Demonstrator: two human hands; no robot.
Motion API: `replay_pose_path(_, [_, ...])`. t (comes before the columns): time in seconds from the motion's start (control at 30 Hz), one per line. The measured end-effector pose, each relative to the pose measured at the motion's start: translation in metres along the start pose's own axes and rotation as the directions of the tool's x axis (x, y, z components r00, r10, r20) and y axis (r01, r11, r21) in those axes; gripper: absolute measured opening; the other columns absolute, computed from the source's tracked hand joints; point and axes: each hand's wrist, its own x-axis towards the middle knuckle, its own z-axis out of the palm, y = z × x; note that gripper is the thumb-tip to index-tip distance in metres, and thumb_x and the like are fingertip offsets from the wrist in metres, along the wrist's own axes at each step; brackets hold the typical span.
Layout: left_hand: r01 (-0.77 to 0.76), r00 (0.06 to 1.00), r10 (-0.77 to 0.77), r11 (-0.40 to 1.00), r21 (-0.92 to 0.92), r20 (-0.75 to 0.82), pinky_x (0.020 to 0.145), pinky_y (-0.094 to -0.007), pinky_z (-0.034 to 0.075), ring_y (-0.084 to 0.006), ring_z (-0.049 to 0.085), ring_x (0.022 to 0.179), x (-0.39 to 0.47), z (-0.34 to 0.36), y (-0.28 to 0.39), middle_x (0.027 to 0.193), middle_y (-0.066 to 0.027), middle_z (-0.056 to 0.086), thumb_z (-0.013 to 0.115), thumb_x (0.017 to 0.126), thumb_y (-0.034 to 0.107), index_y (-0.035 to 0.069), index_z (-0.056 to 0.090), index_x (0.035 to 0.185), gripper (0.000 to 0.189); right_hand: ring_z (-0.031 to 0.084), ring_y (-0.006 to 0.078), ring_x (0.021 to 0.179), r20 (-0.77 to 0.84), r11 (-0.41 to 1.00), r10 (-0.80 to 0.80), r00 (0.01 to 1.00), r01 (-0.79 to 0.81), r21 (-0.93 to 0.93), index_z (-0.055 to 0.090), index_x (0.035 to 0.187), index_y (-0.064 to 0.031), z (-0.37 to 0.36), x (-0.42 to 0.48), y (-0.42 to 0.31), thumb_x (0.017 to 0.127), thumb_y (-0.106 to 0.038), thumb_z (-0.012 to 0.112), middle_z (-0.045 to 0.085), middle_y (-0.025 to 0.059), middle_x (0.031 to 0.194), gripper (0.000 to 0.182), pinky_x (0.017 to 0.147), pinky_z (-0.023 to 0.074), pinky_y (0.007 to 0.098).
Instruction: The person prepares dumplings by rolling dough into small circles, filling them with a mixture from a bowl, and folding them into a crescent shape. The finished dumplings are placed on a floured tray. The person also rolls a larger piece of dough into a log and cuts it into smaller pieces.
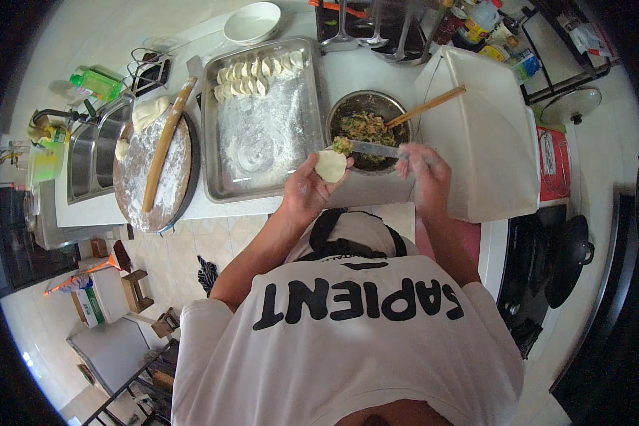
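On my left hand point(308, 186) lies a round dumpling wrapper point(330, 167), held by the fingers at its edge. My right hand point(426, 166) grips a flat metal spatula point(374, 148), whose far end carries a lump of filling point(343, 145) at the wrapper's upper rim. Behind the blade stands a steel bowl point(334, 118) of chopped filling point(367, 128), with wooden chopsticks point(428, 106) leaning out of it. To the left, a floured steel tray point(266, 138) holds two rows of folded dumplings point(255, 68) along its far side.
A round floured board point(133, 186) bears a rolling pin point(165, 149) and a piece of dough point(150, 113), with a sink point(88, 160) beyond. Behind the tray sits a white bowl point(252, 24). A large pale box-like cover point(490, 138) rises close by my right hand. Ladles point(402, 37) stand at the back.
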Motion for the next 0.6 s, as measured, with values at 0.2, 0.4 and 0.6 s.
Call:
replay_pose_path(0.2, [0.024,0.991,-0.015,0.998,-0.065,0.134,0.104,-0.045,0.037,-0.0379,0.042,0.123,-0.002,0.009,0.002,0.131,-0.0261,0.042,0.028,0.098,0.032,-0.007,0.038,0.126,0.049,0.062,0.0249,0.076,0.397,0.715,-0.405,0.824,0.556,-0.425,0.067,0.1,-0.0066,0.005,-0.022,-0.015,0.079,-0.002,0.057,0.065,0.0112,0.084,0.024,0.069,0.0504,0.0333])
replay_pose_path(0.4, [0.083,0.986,-0.067,0.991,-0.101,0.155,0.103,-0.044,0.038,-0.0359,0.041,0.124,-0.006,0.017,0.004,0.131,-0.0253,0.042,0.027,0.098,0.034,-0.007,0.038,0.126,0.051,0.062,0.0268,0.079,0.542,0.541,-0.451,0.709,0.7,-0.465,0.068,0.1,-0.0133,0.0,-0.025,-0.006,0.07,-0.002,0.062,0.063,0.0094,0.089,0.033,0.071,0.0505,0.0367])
replay_pose_path(0.6, [0.135,0.965,-0.09,0.976,-0.173,0.246,0.103,-0.0427,0.039,-0.0348,0.043,0.123,-0.005,0.009,0.007,0.131,-0.0249,0.043,0.028,0.098,0.032,-0.007,0.038,0.126,0.048,0.062,0.0271,0.079,0.622,0.496,-0.433,0.652,0.749,-0.44,0.068,0.1,-0.0138,-0.004,-0.026,-0.005,0.07,-0.004,0.062,0.062,0.0087,0.091,0.033,0.071,0.0502,0.0373])
